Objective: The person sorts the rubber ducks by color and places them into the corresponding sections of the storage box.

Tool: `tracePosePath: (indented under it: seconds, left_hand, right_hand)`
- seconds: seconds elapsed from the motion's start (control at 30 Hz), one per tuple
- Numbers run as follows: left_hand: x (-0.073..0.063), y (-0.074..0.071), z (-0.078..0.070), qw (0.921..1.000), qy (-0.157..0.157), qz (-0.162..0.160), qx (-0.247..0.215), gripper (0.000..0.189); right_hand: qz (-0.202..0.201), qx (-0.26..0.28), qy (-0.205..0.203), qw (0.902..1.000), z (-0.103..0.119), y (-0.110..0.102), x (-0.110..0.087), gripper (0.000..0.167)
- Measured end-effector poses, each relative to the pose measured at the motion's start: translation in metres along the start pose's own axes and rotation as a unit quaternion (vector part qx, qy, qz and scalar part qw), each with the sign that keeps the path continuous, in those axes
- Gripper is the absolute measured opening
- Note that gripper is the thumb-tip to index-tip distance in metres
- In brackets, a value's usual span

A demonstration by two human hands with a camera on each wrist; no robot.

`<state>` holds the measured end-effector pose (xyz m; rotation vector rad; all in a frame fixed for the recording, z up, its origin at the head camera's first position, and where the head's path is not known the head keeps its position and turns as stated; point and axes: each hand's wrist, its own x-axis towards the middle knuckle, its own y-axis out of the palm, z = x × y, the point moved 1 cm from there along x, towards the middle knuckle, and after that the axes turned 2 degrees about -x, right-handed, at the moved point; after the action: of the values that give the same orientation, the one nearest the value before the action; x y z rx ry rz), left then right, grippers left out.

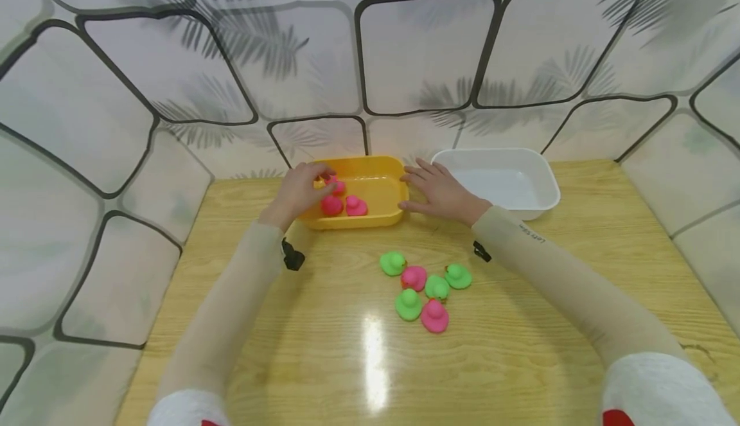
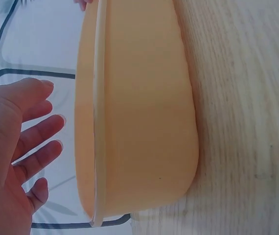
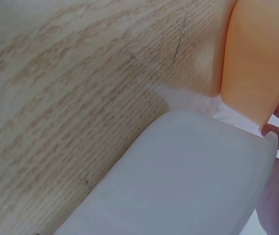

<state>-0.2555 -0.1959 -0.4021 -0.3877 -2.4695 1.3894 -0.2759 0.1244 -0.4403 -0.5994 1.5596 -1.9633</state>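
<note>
Yellow and mouth-up, the oblong plastic tub [image 1: 378,188] sits between your hands at the back of the bench [image 1: 312,349], three pink ducks [image 1: 356,206] in its left part. Your left hand [image 1: 297,189] hovers over that end, its grip loosely open around nothing; your right hand [image 1: 439,191] spreads its fingers at the opposite rim, grasping nothing. You seem to be steadying the tub, so use light, even pressure and spare the ducks a knock. Its long axis runs left to right, roughly along the patterned wall [image 1: 428,53]. The white tub [image 1: 509,185] stands just to its right; four green ducks [image 1: 408,304] and two loose pink ducks [image 1: 435,316] lie nearer you.
</note>
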Motion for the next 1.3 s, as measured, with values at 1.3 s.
tracePosePath:
  seconds: [1.3]
  left_hand:
    - [-0.099, 0.071, -0.089, 0.9802, 0.196, 0.002, -0.03, 0.035]
  right_hand:
    - [0.0, 0.01, 0.0, 0.9999, 0.003, -0.003, -0.003, 0.07]
